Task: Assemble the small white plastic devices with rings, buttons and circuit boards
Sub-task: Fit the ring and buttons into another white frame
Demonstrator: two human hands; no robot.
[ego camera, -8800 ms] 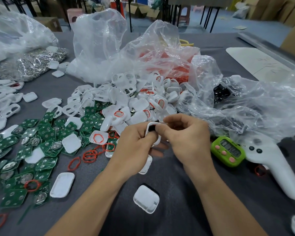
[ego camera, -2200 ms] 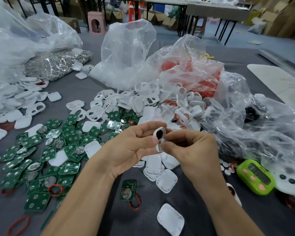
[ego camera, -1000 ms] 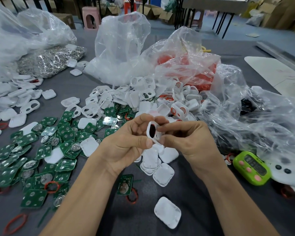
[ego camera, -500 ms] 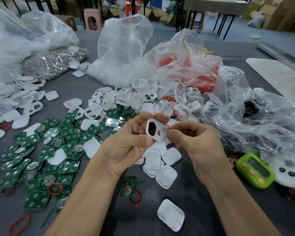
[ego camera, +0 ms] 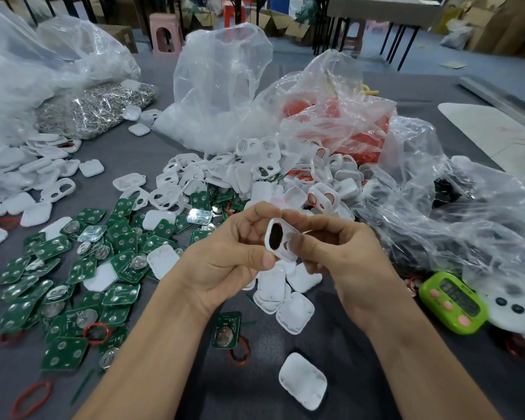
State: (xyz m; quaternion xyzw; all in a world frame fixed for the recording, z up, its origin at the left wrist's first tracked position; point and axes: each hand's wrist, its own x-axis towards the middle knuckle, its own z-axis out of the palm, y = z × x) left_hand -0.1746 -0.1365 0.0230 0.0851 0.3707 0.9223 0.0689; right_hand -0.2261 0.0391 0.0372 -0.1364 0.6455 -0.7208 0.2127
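A small white plastic shell (ego camera: 281,242) with a black button in its large opening and a smaller hole beside it is held upright above the table. My left hand (ego camera: 228,259) pinches its left edge between thumb and forefinger. My right hand (ego camera: 343,256) grips its right side, thumb on the face. Green circuit boards (ego camera: 73,268) with coin cells lie scattered at the left, one lone board (ego camera: 225,330) just below my wrists. Red rubber rings (ego camera: 96,331) lie among them. White shells (ego camera: 246,177) are heaped behind my hands.
Finished white covers (ego camera: 285,294) lie below my hands, one more (ego camera: 303,384) nearer me. Clear plastic bags (ego camera: 222,86) stand behind, one with red rings (ego camera: 346,125), one with metal clips (ego camera: 94,109). A green timer (ego camera: 453,301) and a white controller (ego camera: 515,310) sit at the right.
Both hands kept hold of the shell and turned it slightly, so its face with the black button now shows more squarely. The view shifted a little.
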